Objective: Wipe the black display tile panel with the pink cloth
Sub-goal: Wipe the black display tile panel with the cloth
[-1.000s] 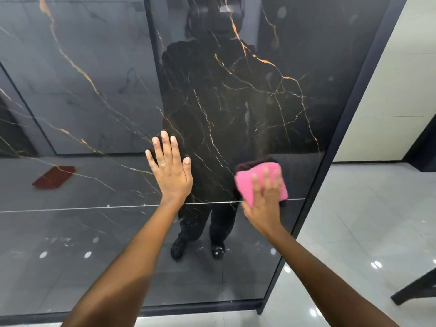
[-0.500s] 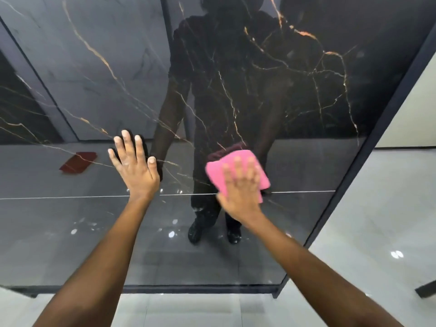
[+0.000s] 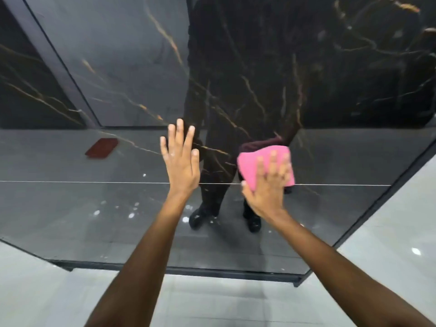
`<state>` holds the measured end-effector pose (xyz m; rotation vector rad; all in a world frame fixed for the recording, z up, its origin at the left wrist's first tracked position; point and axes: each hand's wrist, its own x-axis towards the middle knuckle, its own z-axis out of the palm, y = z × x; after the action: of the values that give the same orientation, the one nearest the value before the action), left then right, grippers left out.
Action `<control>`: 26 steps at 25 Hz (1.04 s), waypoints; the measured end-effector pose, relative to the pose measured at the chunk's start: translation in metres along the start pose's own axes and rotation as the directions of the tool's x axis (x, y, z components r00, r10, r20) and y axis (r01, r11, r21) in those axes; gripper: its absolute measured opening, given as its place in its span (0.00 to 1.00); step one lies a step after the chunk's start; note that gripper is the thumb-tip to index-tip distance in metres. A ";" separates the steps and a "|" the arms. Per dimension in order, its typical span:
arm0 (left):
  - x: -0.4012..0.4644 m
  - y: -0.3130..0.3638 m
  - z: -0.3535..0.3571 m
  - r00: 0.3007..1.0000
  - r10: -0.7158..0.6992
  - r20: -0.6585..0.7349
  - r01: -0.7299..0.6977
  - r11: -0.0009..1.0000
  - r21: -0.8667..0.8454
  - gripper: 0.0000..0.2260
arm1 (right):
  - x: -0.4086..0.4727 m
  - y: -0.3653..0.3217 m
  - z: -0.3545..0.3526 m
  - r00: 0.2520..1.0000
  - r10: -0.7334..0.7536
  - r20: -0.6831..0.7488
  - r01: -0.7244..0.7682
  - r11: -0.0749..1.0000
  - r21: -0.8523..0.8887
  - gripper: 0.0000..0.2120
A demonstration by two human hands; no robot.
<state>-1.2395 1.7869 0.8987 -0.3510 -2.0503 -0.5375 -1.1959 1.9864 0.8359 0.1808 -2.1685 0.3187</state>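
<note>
item: panel, black, gold-veined, glossy, standing upright; a thin seam crosses it level from 9 to 3 o'clock; dark frame along the 3 to 5 o'clock edge.
item: cloth, pink, folded, flat against the panel just above the seam, at 3 o'clock from the view's centre.
item: right hand, fingers straight and spread over the cloth, pressing it to the panel; thumb at the cloth's lower left corner; no pinch visible.
item: left hand, at 9 o'clock of the cloth and apart from it, fingers straight and slightly parted, holding nothing; it appears to lie flat on the panel, contact not certain.
item: floor, pale glossy tiles, 4 to 7 o'clock.
risks, judged: cloth held by pressure alone, so easing off mid-stroke could let it slide or drop; bare left palm on the gloss would likely leave prints to re-wipe; a stroke toward 3 o'clock could snag the cloth on the frame; leaning hard with both hands might rock the panel, its mounting unseen.
</note>
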 end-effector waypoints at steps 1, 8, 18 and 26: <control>-0.005 -0.015 -0.015 1.000 -0.031 -0.002 0.030 0.998 -0.050 0.20 | 0.006 -0.041 0.017 0.991 -0.124 0.053 0.126 0.992 -0.032 0.44; 0.020 -0.241 -0.140 0.971 -0.220 -0.088 0.235 0.948 0.214 0.24 | 0.019 -0.057 0.008 0.992 -0.092 0.091 0.097 0.994 -0.055 0.29; 0.034 -0.340 -0.132 0.996 0.078 -0.048 -0.062 0.960 0.274 0.24 | 0.045 -0.296 0.114 0.891 -0.427 0.156 0.447 0.885 -0.133 0.41; 0.036 -0.337 -0.138 0.994 0.081 -0.067 -0.066 0.977 0.202 0.23 | 0.015 -0.198 0.073 0.992 0.114 0.062 -0.109 0.991 -0.074 0.30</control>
<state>-1.3081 1.4274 0.9138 -0.2815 -1.9898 -0.2926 -1.2126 1.7754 0.8398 0.0310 -2.2562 0.3028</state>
